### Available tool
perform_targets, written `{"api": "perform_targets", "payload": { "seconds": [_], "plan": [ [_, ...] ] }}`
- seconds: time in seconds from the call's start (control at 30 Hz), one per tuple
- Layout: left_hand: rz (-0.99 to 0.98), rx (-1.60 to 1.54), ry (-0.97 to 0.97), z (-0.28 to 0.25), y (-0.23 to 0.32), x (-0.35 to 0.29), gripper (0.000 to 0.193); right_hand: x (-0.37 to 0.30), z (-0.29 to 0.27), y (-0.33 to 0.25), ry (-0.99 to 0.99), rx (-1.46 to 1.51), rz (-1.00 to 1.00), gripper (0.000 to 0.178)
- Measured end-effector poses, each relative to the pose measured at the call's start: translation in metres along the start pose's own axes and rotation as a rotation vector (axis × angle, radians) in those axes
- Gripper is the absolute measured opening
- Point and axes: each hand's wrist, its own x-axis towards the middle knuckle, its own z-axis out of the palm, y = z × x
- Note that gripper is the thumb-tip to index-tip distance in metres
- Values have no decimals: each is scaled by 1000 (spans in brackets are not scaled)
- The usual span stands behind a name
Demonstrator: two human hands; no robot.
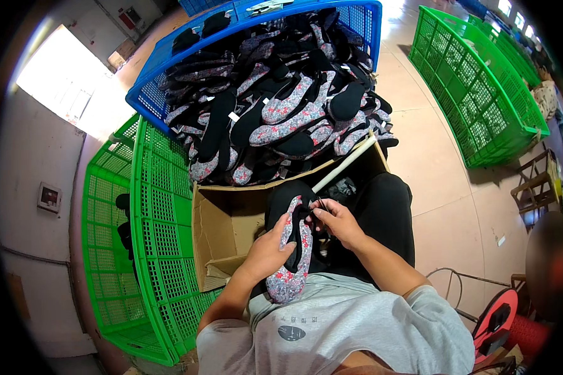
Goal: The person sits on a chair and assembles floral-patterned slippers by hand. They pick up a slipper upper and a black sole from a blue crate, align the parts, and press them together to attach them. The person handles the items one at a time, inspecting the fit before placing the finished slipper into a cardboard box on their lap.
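Note:
My left hand (268, 250) grips a floral-patterned flat shoe (292, 262) with a black lining, held over my lap with its toe pointing away from me. My right hand (335, 220) pinches a small dark tool or thread at the shoe's opening near its top edge. Just beyond my knees, a big pile of matching floral and black shoes (281, 106) spills out of a blue plastic crate (149, 94).
An open cardboard box (222, 225) stands at my left knee. Green plastic crates (150, 244) lean at the left, and more green crates (481, 94) stand at the right. A wooden stool (535, 184) and a red spool (497, 315) are at the right.

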Motion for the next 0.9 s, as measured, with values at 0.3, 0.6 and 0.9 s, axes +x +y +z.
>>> {"api": "perform_targets", "payload": {
  "seconds": [0.3, 0.6, 0.9],
  "plan": [
    [41, 162, -144, -9, 5, 1, 66, 7, 1, -14, 109, 65, 214, 18],
    [10, 241, -274, -33, 18, 7, 65, 9, 3, -14, 154, 98, 198, 19],
    [279, -108, 17, -9, -12, 43, 49, 7, 7, -13, 146, 151, 122, 10]
  ]
}}
